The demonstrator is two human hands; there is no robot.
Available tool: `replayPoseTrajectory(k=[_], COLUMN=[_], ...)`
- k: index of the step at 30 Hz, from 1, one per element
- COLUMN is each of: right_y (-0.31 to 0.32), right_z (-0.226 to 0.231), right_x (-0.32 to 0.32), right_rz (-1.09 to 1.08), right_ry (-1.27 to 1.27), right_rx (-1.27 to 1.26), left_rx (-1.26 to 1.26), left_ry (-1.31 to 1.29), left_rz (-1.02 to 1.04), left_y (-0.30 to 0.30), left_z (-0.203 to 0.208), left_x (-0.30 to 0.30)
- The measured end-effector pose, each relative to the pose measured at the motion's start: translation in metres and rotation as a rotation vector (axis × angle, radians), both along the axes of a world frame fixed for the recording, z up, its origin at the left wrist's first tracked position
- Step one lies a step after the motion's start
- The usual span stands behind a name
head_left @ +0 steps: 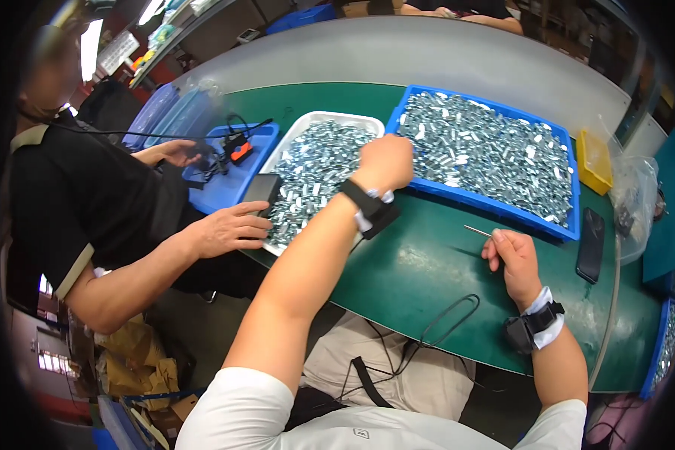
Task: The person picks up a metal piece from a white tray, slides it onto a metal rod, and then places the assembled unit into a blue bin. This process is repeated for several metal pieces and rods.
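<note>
"Where's the thin metal rod (478,232)?"

"Pinched in the right hand (511,259), above the green tabletop (397,251), near the blue tray (575,187)."

"And the left hand (386,161)?"

"Curled at the blue tray's left edge, beside the white tray (345,116); I can't tell whether it grips anything. Small metal pieces (495,150) fill those 2 trays."

"Further out?"

"A black phone (591,245) lies to the right."

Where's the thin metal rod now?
In the head view, the thin metal rod is right of centre, in the right hand, over the green table near the large blue tray of metal parts.
</note>
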State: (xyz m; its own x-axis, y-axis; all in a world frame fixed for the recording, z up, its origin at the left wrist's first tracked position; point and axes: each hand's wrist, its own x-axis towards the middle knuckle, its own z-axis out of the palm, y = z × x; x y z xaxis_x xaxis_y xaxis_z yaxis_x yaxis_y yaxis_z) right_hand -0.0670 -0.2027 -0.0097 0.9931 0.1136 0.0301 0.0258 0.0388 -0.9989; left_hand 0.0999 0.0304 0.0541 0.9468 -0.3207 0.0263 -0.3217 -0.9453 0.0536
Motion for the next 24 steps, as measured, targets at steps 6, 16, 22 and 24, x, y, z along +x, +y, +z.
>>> replayPoseTrajectory(k=[6, 16, 22, 24], right_y=[-0.002, 0.002, 0.002, 0.003], right_z=[0.004, 0.001, -0.001, 0.001], right_x=[-0.001, 0.0, -0.002, 0.001], right_rz=[-0.013, -0.095, -0.149, -0.176], right_ry=[-0.01, -0.031, -0.013, -0.004], right_rx=[-0.003, 0.07, 0.113, 0.097], left_rx=[-0.061, -1.52, -1.443, -1.389], left_ry=[-0.031, 0.606, 0.479, 0.434], left_rz=[-0.155, -0.152, -0.283, -0.281], left_y=[0.001, -0.044, -0.035, -0.028], left_z=[-0.02, -0.021, -0.049, -0.048], left_x=[0.02, -0.088, -0.084, -0.078])
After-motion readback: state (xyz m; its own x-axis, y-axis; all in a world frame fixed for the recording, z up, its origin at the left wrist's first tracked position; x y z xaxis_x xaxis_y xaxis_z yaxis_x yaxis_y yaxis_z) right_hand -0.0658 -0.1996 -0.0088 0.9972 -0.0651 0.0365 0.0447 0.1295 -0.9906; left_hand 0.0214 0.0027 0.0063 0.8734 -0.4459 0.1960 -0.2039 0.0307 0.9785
